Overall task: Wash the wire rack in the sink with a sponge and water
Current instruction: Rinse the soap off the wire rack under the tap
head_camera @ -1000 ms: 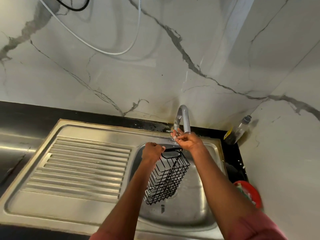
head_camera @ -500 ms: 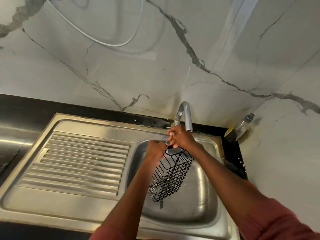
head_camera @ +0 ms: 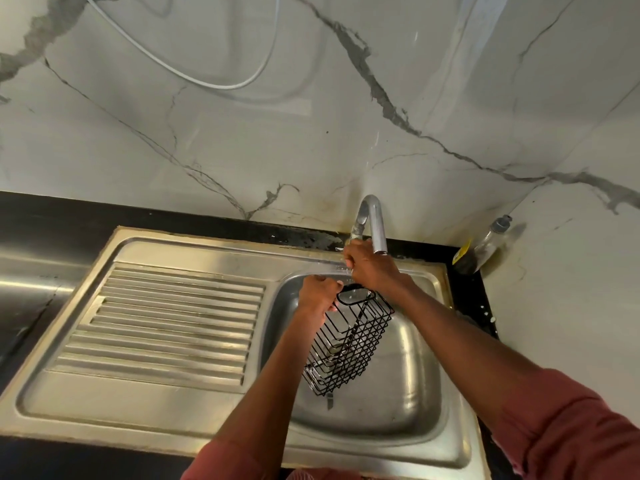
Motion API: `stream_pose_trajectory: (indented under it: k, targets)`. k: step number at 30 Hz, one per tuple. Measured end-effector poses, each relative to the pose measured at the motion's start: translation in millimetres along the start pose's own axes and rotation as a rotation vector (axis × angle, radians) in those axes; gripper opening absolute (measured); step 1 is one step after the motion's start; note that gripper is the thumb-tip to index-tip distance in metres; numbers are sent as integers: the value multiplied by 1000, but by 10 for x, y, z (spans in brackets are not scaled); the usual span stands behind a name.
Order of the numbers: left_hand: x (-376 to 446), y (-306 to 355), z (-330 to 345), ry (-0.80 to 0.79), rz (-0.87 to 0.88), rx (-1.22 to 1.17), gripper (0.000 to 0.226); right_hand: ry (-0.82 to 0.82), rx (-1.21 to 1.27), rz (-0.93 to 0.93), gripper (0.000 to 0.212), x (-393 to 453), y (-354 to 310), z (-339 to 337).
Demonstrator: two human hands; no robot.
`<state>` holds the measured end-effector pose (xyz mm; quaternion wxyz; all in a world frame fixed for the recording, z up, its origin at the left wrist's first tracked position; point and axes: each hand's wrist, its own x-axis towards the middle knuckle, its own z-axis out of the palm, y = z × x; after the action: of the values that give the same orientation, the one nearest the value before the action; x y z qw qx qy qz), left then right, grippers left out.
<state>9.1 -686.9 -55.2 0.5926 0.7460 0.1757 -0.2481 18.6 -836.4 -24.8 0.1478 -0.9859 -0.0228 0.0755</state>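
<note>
The wire rack (head_camera: 349,344) is held above the sink (head_camera: 408,386), just below the tap (head_camera: 372,220). Its upper rim is gripped by the left hand (head_camera: 317,294), fingers curled round the wire. The right hand (head_camera: 372,268) is curled near the tap's base and the rack's top loop; what it grips cannot be told. The rack is judged light and stiff, slippery when wet, and best taken by its solid rim or loop. Its long axis is tilted, the top toward the tap and the bottom hanging down toward the person. No sponge is seen.
</note>
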Motion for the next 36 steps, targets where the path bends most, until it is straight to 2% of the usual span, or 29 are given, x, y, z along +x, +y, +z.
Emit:
stream_pose_trajectory:
  k: [1, 3, 5, 8, 12, 14, 16, 19, 23, 25, 27, 30, 32, 36]
  targets:
    - [-9, 0, 3, -6, 1, -3, 20, 17, 37, 42, 21, -29, 9, -14]
    - [-2, -10, 8, -17, 8, -21, 21, 108, 174, 239, 7, -40, -17, -67]
    - [-11, -15, -7, -23, 9, -39, 16, 110, 282, 435, 9, -85, -5, -140]
    - [-14, 6, -47, -35, -12, -99, 9, -40, 294, 425, 20, -210, 159, -156]
    - [23, 66, -36, -5, -87, -207, 9, -44, 630, 392, 51, -539, 331, -40]
    - [32, 126, 12, -5, -133, -252, 11, -54, 799, 480, 54, -708, 334, 63]
    - [14, 194, 98, -31, -152, -252, 12, -27, 1014, 661, 60, -818, 339, 149]
    - [-20, 256, 253, -68, -168, -203, 9, 19, 1195, 812, 54, -896, 408, 186]
    - [-41, 274, 477, -140, -160, -144, 21, 11, 1313, 812, 37, -1059, 604, 124]
    - [-36, 272, 593, -134, -113, -76, 24, 22, 1327, 804, 47, -1147, 708, 122]
    - [-18, 294, 671, -134, -27, 91, 26, 88, 1314, 803, 64, -1224, 744, 145]
    - [15, 418, 793, -178, 254, 644, 43, 198, 1302, 812, 66, -1279, 704, 154]
    - [-4, 516, 877, -198, 404, 879, 51, 203, 1269, 759, 60, -1266, 638, 144]
    - [22, 596, 979, -317, 483, 886, 60, 253, 1189, 702, 54, -1231, 512, 121]
